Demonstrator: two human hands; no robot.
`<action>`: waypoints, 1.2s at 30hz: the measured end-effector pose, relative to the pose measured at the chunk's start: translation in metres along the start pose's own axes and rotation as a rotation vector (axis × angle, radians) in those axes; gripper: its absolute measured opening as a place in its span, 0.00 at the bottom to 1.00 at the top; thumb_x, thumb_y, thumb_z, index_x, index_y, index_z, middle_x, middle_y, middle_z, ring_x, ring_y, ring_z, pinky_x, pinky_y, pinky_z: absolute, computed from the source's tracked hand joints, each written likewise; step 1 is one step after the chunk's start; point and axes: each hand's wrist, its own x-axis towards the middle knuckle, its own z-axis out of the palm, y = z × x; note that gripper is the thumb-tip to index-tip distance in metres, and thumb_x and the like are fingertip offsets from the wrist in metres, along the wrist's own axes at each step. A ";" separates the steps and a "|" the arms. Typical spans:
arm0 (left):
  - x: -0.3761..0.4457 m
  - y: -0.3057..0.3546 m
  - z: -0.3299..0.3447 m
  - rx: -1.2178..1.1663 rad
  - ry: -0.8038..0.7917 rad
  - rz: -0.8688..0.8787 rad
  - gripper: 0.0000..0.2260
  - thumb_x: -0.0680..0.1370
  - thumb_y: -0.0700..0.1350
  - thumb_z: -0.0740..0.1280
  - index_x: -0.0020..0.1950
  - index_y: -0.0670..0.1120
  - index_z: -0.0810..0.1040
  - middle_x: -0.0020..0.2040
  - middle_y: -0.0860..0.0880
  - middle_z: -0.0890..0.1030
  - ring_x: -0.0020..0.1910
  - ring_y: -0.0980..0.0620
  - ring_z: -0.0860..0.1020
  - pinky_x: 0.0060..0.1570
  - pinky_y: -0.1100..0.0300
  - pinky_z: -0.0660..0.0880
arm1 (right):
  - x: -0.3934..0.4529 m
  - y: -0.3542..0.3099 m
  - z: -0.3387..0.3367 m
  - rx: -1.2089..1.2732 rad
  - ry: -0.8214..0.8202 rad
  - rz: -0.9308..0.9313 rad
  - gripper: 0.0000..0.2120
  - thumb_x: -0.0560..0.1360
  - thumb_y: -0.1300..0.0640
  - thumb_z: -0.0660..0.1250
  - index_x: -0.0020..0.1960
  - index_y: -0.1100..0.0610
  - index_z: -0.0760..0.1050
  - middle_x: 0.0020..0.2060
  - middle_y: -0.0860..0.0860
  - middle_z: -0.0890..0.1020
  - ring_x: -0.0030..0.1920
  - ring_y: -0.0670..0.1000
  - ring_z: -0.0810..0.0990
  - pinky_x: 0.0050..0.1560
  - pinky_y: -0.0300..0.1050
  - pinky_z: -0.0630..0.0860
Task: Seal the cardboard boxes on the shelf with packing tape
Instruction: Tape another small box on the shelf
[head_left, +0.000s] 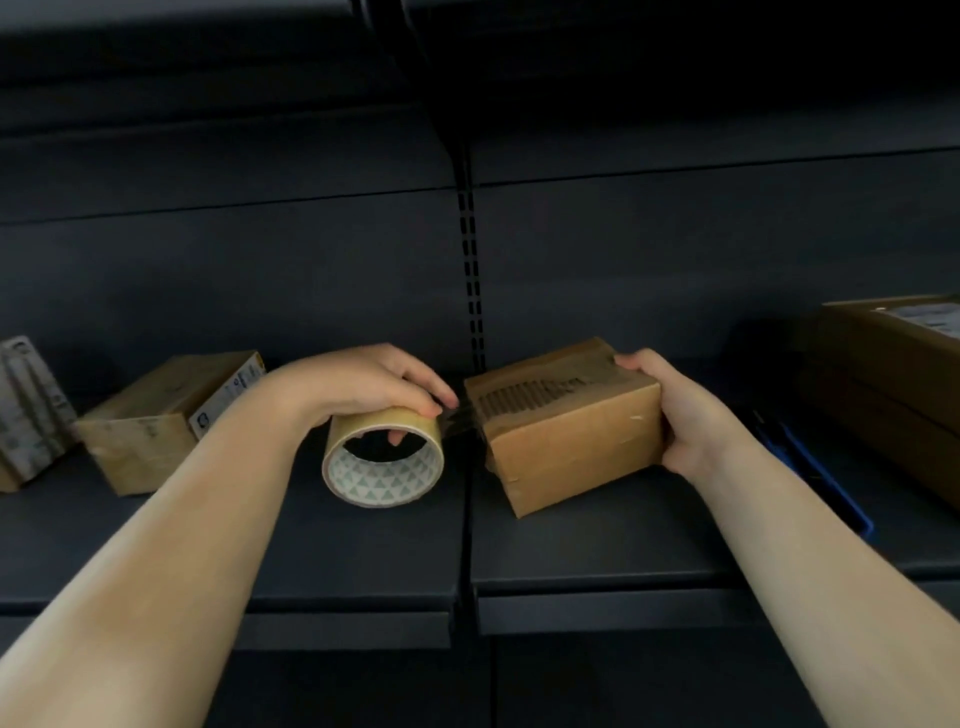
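On the shelf (363, 551), the tape roll (383, 457) lies just left of the cardboard box (571, 441), with another box (156, 421) farther left.

A small brown cardboard box (571, 431), its top torn, is set askew at mid-shelf. A tape roll (383, 457) is stood on edge just left, its strip drawn to the box's left end.

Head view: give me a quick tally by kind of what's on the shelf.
Brown cardboard boxes: 3, held one, left one, large right one
Tan packing tape roll: 1
Grey packaged item: 1
Blue tray edge: 1
Total: 6
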 end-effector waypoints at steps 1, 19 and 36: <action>0.002 0.000 0.001 0.013 -0.018 -0.003 0.09 0.76 0.45 0.65 0.51 0.56 0.81 0.32 0.44 0.80 0.27 0.58 0.76 0.36 0.68 0.71 | 0.001 0.001 -0.001 0.009 0.002 0.006 0.18 0.67 0.46 0.71 0.53 0.54 0.76 0.46 0.56 0.81 0.48 0.56 0.79 0.48 0.50 0.76; -0.001 -0.008 0.023 -0.184 -0.012 0.056 0.06 0.74 0.39 0.67 0.43 0.50 0.81 0.41 0.52 0.81 0.42 0.54 0.79 0.43 0.61 0.74 | -0.042 0.034 0.055 -1.483 0.008 -1.100 0.31 0.71 0.33 0.53 0.62 0.50 0.76 0.61 0.50 0.79 0.63 0.51 0.76 0.65 0.54 0.66; 0.004 0.023 0.092 -0.876 0.181 0.108 0.21 0.74 0.43 0.69 0.63 0.59 0.68 0.54 0.52 0.76 0.51 0.51 0.79 0.49 0.55 0.77 | -0.002 0.007 0.018 -0.972 -0.339 -0.754 0.17 0.78 0.46 0.55 0.67 0.40 0.63 0.71 0.42 0.62 0.73 0.43 0.50 0.73 0.46 0.44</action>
